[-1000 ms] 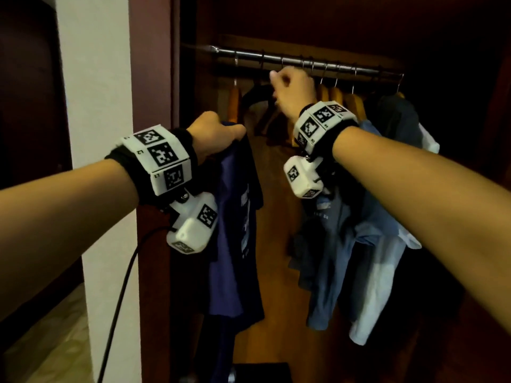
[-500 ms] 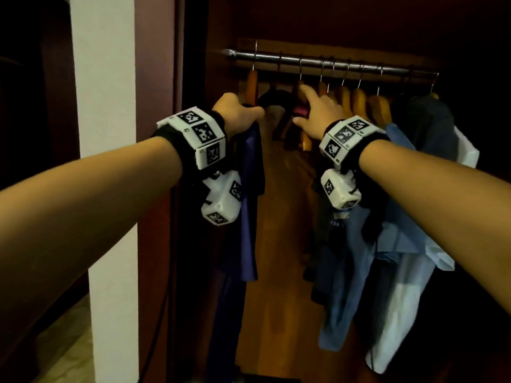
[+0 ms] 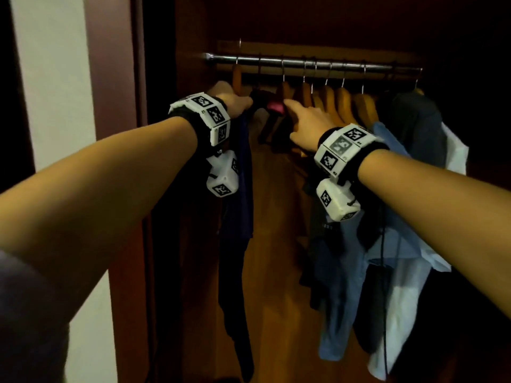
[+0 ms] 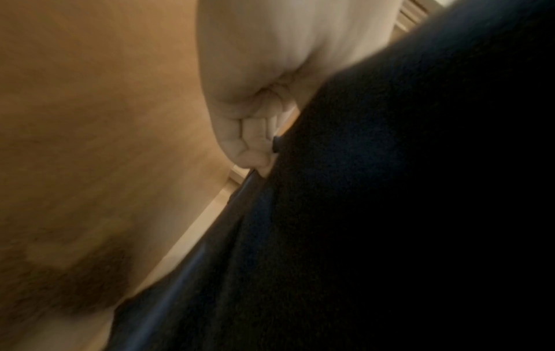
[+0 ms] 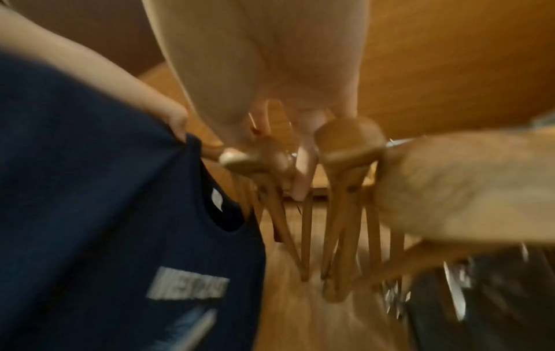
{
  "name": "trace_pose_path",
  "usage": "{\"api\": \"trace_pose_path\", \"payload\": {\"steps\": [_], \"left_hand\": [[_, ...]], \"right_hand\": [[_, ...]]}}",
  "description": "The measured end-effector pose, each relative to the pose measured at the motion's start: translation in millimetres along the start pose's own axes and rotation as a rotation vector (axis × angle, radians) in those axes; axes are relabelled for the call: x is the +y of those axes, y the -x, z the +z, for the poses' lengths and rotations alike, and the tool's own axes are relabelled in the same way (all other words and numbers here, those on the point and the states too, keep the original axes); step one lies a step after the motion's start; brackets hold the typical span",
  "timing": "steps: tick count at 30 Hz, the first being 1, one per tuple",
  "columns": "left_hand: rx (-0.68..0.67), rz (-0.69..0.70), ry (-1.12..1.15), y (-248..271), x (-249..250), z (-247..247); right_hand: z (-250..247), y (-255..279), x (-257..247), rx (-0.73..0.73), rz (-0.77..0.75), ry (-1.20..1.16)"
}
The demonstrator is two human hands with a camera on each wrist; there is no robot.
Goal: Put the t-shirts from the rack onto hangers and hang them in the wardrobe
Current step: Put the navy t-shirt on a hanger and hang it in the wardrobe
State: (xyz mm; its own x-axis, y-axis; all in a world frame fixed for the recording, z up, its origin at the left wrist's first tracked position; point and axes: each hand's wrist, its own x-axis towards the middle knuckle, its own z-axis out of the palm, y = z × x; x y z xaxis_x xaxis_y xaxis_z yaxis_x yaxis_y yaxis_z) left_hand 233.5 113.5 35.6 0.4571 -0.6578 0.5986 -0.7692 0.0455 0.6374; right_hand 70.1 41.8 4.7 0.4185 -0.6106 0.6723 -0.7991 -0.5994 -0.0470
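A navy t-shirt [image 3: 240,217] with white print [image 5: 189,282] hangs from my left hand [image 3: 233,102], which grips its shoulder just below the left end of the metal rail [image 3: 331,63]. In the left wrist view the curled fingers [image 4: 252,133] pinch the dark fabric [image 4: 390,213]. My right hand [image 3: 302,120] reaches with straight fingers into a row of bare wooden hangers [image 3: 343,103]. The right wrist view shows a finger [image 5: 303,166] between the hanger shoulders [image 5: 345,147]. Whether the navy shirt is on a hanger is hidden.
Right of the bare hangers hang a dark shirt [image 3: 414,125], a light blue shirt [image 3: 340,286] and a white one [image 3: 401,313]. The wardrobe's wooden back panel [image 3: 276,272] shows between the clothes. A door frame [image 3: 116,78] and white wall [image 3: 55,78] stand at the left.
My right hand left the rail, dropped and opened, reaching in among the wooden hangers. My left hand carried the navy shirt up and deeper toward the rail.
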Motion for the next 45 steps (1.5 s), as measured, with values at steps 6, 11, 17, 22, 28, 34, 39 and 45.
{"api": "trace_pose_path", "payload": {"steps": [6, 11, 17, 22, 28, 34, 39, 45], "left_hand": [[-0.05, 0.034, 0.003, -28, -1, 4], [-0.058, 0.057, -0.014, -45, -1, 12], [-0.036, 0.059, -0.067, -62, 0, 14], [-0.044, 0.033, -0.097, -70, -4, 17], [-0.057, 0.041, -0.118, -77, -6, 14], [-0.058, 0.058, -0.104, -75, -18, 30], [-0.027, 0.057, -0.263, -72, -18, 25], [-0.041, 0.234, -0.154, -57, 14, 18]], "right_hand": [[-2, 4, 0, -0.002, -0.023, -0.015], [-2, 2, -2, -0.006, -0.031, -0.033], [-5, -3, 5, -0.051, -0.062, -0.01], [-7, -2, 9, -0.076, -0.073, 0.014], [-9, -1, 9, -0.101, -0.083, 0.017], [-4, 0, 11, -0.096, -0.083, 0.034], [3, -1, 12, -0.079, -0.078, 0.005], [4, -3, 11, -0.004, 0.143, -0.038]]}}
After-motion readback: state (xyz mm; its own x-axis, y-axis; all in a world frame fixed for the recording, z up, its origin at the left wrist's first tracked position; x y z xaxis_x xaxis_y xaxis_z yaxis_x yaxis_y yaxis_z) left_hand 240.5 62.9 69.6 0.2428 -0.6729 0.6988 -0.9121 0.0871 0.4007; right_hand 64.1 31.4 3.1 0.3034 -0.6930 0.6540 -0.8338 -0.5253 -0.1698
